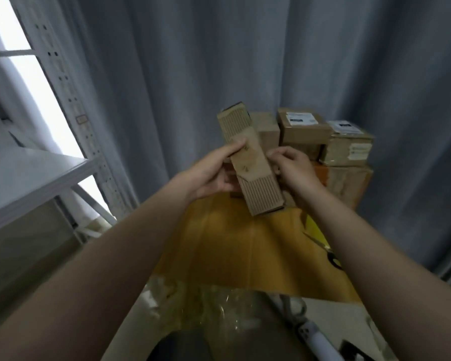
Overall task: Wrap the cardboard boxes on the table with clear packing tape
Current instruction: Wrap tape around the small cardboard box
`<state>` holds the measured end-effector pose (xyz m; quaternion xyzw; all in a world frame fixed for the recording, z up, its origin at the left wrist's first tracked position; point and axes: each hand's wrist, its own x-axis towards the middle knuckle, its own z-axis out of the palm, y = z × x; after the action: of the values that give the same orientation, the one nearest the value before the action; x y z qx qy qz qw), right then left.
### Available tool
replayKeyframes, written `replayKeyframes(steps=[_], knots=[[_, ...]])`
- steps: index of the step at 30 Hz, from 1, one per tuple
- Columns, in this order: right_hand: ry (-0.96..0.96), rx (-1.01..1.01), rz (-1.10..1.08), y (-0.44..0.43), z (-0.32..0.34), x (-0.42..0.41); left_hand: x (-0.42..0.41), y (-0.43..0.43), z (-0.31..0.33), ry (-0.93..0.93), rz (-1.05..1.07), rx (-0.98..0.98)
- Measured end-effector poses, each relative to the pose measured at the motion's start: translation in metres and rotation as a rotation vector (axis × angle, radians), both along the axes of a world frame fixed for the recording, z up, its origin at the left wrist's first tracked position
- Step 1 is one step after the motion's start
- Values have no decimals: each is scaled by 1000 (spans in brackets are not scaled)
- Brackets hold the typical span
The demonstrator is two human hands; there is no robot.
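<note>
Box [261, 190], apparently closed, gripped by left hand [214, 175] and right hand [294, 168].

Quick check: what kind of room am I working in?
Likely a small parcel-packing corner: labelled cardboard boxes stacked by a grey curtain, white metal shelving at left, scissors on the worktop.

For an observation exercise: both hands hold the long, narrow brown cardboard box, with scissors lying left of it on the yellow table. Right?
No: the head view shows the black-handled scissors on the yellow table, right of the long, narrow brown cardboard box; left hand and right hand hold it.
</note>
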<state>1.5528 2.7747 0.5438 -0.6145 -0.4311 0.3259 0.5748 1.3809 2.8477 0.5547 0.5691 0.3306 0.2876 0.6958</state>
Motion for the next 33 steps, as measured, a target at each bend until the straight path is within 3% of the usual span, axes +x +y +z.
replayKeyframes(steps=[3,9,15,20,24,29,33], knots=[[-53,-102,165,-30,-11,-7,-7,-29,-3,183,114,108],[-179,-150,250,-82,-22,-26,-23,-72,-15,166,155,59],[141,-27,274,-106,-5,-31,-50,-98,3,162,265,107],[256,-16,345,-126,-2,-43,-71,-128,15,119,187,131],[246,-19,345,-140,1,-50,-82,-140,18,75,175,148],[26,-78,249,-144,-6,-61,-94,-143,7,87,285,168],[137,-135,242,-134,-25,-63,-95,-130,-8,-1,311,55]])
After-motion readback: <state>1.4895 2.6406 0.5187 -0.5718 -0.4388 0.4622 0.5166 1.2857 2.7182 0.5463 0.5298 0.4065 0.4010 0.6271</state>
